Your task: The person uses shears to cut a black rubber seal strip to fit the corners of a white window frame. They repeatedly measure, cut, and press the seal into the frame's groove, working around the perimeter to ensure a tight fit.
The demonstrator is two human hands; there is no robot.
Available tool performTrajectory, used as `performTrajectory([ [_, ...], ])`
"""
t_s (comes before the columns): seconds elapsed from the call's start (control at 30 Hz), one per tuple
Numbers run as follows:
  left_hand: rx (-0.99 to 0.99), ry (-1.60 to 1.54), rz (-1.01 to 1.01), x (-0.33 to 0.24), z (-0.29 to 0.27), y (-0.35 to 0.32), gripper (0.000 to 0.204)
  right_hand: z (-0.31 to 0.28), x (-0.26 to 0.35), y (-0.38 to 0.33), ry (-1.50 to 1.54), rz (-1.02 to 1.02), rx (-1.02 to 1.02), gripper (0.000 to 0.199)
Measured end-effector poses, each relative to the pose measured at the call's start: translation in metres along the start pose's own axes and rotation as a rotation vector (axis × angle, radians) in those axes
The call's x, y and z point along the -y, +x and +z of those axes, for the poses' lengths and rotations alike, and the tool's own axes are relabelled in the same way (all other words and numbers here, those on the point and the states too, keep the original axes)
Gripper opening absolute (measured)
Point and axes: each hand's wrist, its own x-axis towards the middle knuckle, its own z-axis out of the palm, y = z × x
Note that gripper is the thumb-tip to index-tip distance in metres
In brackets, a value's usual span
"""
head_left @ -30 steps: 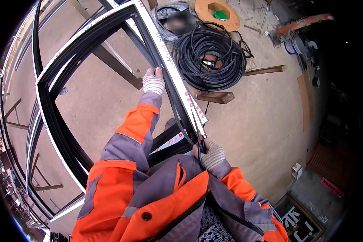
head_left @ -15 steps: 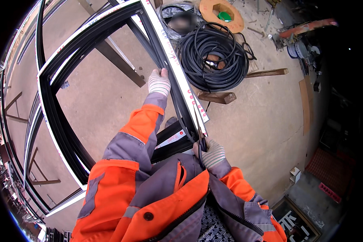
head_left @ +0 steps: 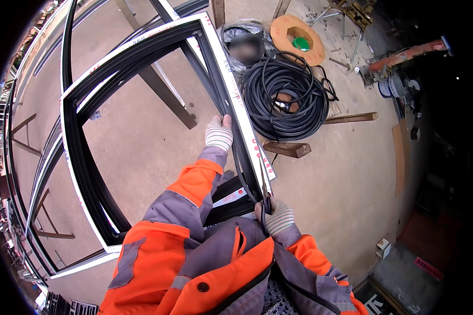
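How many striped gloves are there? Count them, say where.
2: one on the left hand, at the black-and-white frame; one on the right hand, holding scissors. No more show.

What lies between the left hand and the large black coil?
In the head view, the rectangular frame's white-faced side bar passes between the left hand and the large black coil.

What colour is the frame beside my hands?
Frame: white outer face, black inner side; head view.
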Motion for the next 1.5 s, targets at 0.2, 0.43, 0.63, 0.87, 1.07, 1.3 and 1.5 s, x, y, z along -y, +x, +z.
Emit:
performTrajectory([
  [0.2, -0.018, -0.102, -0.01, 0.004, 0.004, 0.005, 0.042, -0.003, 0.002, 0.001, 0.032, 0.029, 0.017, 0.032],
  [0.43, 0.072, -0.139, -0.017, 0.015, 0.004, -0.008, 0.04, -0.002, 0.002, 0.003, 0.068, -0.007, -0.017, 0.025],
  [0.63, 0.06, -0.066, -0.052, 0.011, 0.003, -0.01, 0.049, 0.003, -0.006, 0.01, 0.067, -0.003, 0.003, 0.023],
  [0.87, 0.18, -0.239, -0.105, 0.014, -0.002, -0.009, 0.047, -0.001, 0.006, 0.01, 0.078, -0.003, 0.01, 0.022],
  [1.07, 0.16, -0.101, -0.048, 0.018, 0.0, -0.023, 0.047, 0.006, -0.004, 0.013, 0.04, -0.007, -0.047, 0.026],
  [1.3, 0.155, -0.187, -0.056, 0.031, 0.01, -0.017, 0.043, 0.001, -0.006, 0.005, 0.099, 0.028, -0.014, 0.031],
  [1.5, 0.362, -0.376, -0.229, 0.015, -0.007, -0.032, 0.04, 0.003, -0.007, 0.005, 0.037, 0.054, -0.053, 0.028],
])
